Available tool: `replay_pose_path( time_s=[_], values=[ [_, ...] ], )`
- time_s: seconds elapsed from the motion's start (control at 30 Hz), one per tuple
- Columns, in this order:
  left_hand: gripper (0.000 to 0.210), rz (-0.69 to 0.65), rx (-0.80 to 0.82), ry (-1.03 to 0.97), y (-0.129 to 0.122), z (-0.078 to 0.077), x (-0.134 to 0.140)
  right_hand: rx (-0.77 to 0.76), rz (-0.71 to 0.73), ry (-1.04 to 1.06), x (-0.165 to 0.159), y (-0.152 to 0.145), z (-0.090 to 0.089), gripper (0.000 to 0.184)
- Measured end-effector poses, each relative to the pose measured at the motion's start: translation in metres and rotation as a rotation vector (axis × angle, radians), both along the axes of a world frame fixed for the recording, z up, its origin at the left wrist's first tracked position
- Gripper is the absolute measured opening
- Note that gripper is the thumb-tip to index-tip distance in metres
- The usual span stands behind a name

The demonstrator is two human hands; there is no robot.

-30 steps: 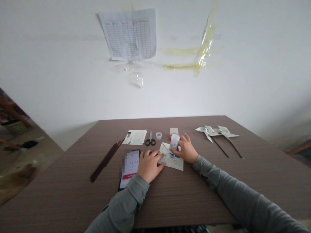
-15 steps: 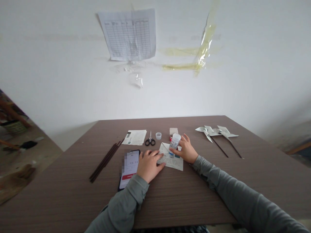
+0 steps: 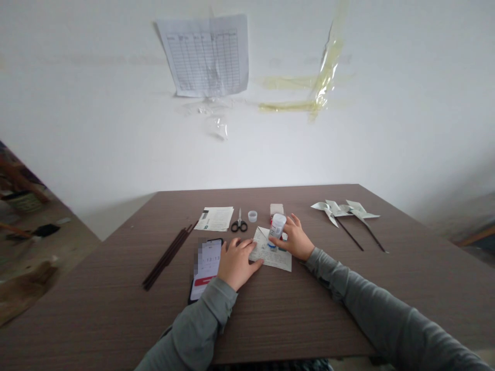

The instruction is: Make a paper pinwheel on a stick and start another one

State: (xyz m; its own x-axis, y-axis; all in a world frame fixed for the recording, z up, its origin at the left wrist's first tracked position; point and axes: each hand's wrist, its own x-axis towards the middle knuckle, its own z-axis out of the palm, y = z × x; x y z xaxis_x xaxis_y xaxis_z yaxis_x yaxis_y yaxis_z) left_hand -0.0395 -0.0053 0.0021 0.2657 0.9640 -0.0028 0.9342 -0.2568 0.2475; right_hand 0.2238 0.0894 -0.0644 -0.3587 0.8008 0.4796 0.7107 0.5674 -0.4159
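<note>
A square sheet of printed paper (image 3: 276,261) lies on the table before me. My left hand (image 3: 236,263) rests palm down with fingers spread, its fingertips on the sheet's left edge. Between thumb and fingers, my right hand (image 3: 297,241) grips a small whitish plastic bottle (image 3: 277,226) with a printed label and a blue lower end. The bottle stands slightly tilted over the sheet, its lower end at or just above the paper; contact is hard to make out. Beyond it is a small pale box (image 3: 276,208) with some red, partly hidden by the bottle.
Left of my hands are a phone (image 3: 204,273), dark sticks (image 3: 166,257) and stacked paper sheets (image 3: 214,219). Scissors (image 3: 239,222) and a small white round cap (image 3: 252,216) lie farther back. Two paper pinwheels (image 3: 344,209) on sticks rest at right. A wall (image 3: 270,159) borders the table's far edge.
The bottle in my right hand has shifted slightly left and its tilt has lessened a little. My left hand has stayed on the sheet's edge.
</note>
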Motion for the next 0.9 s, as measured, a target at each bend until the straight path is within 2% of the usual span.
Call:
replay_pose_path(
  time_s=[0.13, 0.3, 0.43, 0.6, 0.77, 0.9],
  values=[
    [0.054, 0.002, 0.009, 0.007, 0.001, -0.004, -0.001, -0.05, -0.033, 0.039, 0.0, -0.001, 0.003, 0.04],
    [0.054, -0.004, 0.014, -0.002, 0.004, -0.009, -0.002, -0.042, 0.023, 0.046, -0.002, -0.003, 0.005, 0.033],
    [0.052, -0.009, 0.032, -0.007, 0.004, -0.011, -0.004, -0.021, -0.032, 0.052, -0.001, -0.003, 0.004, 0.039],
    [0.053, 0.011, 0.022, -0.011, 0.002, -0.008, -0.002, -0.01, 0.016, 0.064, -0.002, -0.004, 0.001, 0.032],
    [0.054, 0.027, -0.009, -0.014, 0.001, -0.003, 0.001, -0.026, -0.016, 0.087, 0.003, 0.002, -0.003, 0.038],
    [0.054, 0.017, 0.003, -0.016, 0.001, -0.003, 0.0, -0.035, -0.039, 0.233, 0.011, 0.01, -0.009, 0.026]
  ],
)
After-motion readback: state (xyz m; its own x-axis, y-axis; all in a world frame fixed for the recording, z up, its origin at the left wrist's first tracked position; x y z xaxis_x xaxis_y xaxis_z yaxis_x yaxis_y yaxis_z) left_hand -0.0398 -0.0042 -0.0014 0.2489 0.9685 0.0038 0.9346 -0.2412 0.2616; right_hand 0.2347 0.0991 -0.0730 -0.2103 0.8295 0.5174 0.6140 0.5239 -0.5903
